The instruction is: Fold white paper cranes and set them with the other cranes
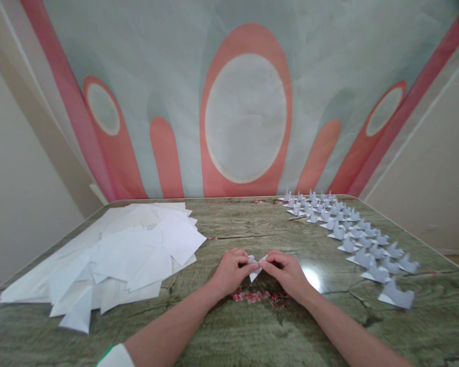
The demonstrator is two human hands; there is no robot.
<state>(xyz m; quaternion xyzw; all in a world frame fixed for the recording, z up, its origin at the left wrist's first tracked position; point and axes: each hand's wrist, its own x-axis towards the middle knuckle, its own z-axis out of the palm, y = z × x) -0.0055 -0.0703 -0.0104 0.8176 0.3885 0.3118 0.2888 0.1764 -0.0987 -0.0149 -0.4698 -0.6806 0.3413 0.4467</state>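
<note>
Between my two hands is a small piece of folded white paper [255, 274], its pointed tip facing down toward me. My left hand [233, 271] pinches its left side with thumb and fingers. On the right side, my right hand [285, 270] pinches it the same way, the thumbs close together. The fingers cover much of the folds. Both hands are just over the middle of the table. To the right stand several rows of folded white paper birds [361, 257], the nearest bird [397, 295] close to the table's right front.
A spread pile of loose white paper sheets [137, 250] covers the table's left side, with one folded sheet [78, 311] at its near edge. The wood-patterned table [229, 331] shows a bright light reflection right of my hands. A patterned backdrop [247, 117] hangs behind.
</note>
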